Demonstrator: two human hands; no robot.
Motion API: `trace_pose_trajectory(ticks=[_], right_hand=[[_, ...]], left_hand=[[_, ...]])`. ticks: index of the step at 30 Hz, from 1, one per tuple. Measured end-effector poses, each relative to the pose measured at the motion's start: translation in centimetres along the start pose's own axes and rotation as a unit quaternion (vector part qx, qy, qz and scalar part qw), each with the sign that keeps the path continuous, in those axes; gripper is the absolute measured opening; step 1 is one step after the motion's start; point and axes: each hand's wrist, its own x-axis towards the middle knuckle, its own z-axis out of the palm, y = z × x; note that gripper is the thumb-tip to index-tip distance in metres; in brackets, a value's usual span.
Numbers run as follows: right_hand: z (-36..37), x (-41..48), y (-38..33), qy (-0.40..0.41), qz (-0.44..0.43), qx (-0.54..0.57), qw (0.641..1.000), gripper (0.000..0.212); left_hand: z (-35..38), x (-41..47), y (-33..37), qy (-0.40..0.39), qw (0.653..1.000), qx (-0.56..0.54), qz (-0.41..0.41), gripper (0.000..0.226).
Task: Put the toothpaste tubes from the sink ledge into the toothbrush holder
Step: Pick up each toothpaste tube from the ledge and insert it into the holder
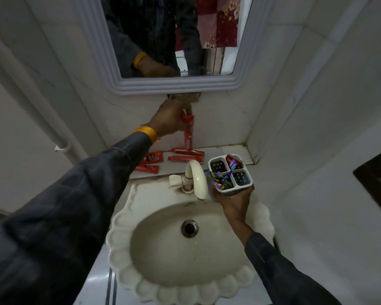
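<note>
My left hand (pixel 169 118) is closed around a red toothpaste tube (pixel 188 134) held upright above the ledge, its lower end hanging near the tubes below. Several more red toothpaste tubes lie flat on the sink ledge (pixel 229 150): one (pixel 187 152) behind the tap, one (pixel 180 158) just in front of it, and two (pixel 152 158) (pixel 147 168) to the left, partly hidden by my sleeve. My right hand (pixel 234 200) grips the grey four-compartment toothbrush holder (pixel 230 173) from below. It holds purple toothbrushes and a red tube in the rear compartment.
A cream tap (pixel 195 179) stands between the tubes and the holder. Below is the scalloped cream basin (pixel 185 249) with its drain. A framed mirror (pixel 169 40) hangs on the tiled wall above. A white pipe (pixel 42 102) runs down at the left.
</note>
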Motion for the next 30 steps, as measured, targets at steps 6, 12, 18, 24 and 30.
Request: trace_pose_trajectory(ticks=[6,12,18,24,30], right_hand=[[-0.7,0.5,-0.2,-0.018,0.0,0.005,1.0,0.103],[-1.1,1.0,0.2,-0.032,0.002,0.02,0.999,0.105],[-1.3,1.1,0.2,-0.04,0.004,0.021,0.999,0.107],[-1.6,1.2,0.1,-0.042,0.001,-0.002,0.999,0.108],[-1.2,1.1,-0.2,-0.025,-0.001,-0.009,1.0,0.103]], left_hand=[[4.3,1.4,6.8,-0.022,0.995,-0.023,0.096,0.025],[7.8,2.2,8.5,-0.05,0.993,-0.052,0.088,0.024],[10.3,2.4,8.5,-0.089,0.991,-0.026,0.093,0.015],[11.6,2.2,7.3,-0.113,0.99,-0.013,0.085,0.022],[9.2,-0.2,0.1,-0.061,0.998,0.001,-0.031,0.017]])
